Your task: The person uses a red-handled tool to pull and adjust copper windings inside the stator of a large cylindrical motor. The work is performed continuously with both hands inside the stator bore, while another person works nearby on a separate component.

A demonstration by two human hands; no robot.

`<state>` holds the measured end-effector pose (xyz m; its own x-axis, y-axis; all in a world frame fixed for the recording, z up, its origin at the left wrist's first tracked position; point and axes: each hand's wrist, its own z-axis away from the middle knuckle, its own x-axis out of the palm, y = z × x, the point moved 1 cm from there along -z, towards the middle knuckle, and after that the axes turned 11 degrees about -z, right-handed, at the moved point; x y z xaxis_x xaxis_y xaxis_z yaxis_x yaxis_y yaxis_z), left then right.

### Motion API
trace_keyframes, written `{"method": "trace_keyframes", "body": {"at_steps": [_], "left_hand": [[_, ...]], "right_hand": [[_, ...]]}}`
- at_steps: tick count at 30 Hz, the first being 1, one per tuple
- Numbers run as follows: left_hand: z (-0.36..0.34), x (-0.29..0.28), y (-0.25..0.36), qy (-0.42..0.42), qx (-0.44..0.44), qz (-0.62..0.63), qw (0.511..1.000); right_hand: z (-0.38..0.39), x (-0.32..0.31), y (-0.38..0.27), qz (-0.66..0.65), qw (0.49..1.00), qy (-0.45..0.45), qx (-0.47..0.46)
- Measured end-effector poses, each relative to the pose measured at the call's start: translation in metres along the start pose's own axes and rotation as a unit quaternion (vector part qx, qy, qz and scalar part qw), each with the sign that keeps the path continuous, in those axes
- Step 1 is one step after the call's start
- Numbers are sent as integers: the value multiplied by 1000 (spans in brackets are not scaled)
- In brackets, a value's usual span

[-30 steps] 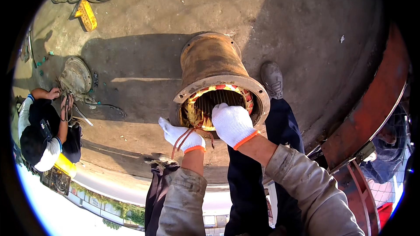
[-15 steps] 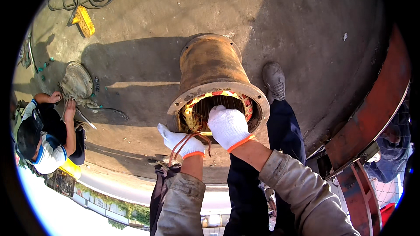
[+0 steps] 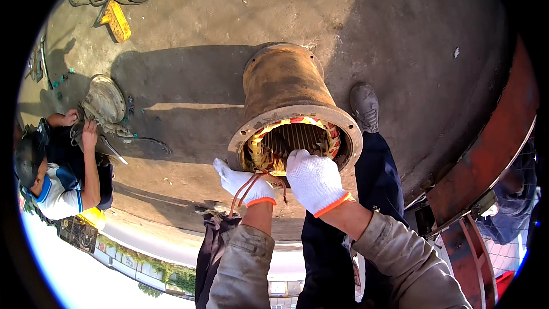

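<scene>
Right hand (image 3: 316, 180) has dropped toward the near rim (image 3: 353, 140), fingers bunched; can't tell on what. Left hand (image 3: 241, 185) beside it, grip hidden, perhaps steadying. Rusty housing (image 3: 287, 86) just ahead, open toward both hands, presumably for reaching taped windings (image 3: 258, 151).

Windings (image 3: 259, 150) lay inside the housing (image 3: 290, 86), left hand (image 3: 247, 187) and right hand (image 3: 314, 182) at its near mouth; leftward (well apart), a co-worker (image 3: 64, 180) was beside a flanged part (image 3: 107, 100).
</scene>
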<state>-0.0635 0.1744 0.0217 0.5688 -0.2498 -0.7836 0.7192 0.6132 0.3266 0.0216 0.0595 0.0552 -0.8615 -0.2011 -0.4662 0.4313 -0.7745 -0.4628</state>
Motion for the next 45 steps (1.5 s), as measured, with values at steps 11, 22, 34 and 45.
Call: {"method": "trace_keyframes", "body": {"at_steps": [11,22,34,45], "left_hand": [[-7,10,-11,-20,29,-29,999],[-16,1,-16,-28,16,37,999],[-7,-4,-13,7,48,-57,997],[-4,10,1,6,43,-75,996]], "right_hand": [[-37,0,28,-47,988,102,-108],[-62,14,22,4,998,33,-44],[21,-19,-1,-18,1000,-10,-18],[35,-38,14,40,994,31,-100]]}}
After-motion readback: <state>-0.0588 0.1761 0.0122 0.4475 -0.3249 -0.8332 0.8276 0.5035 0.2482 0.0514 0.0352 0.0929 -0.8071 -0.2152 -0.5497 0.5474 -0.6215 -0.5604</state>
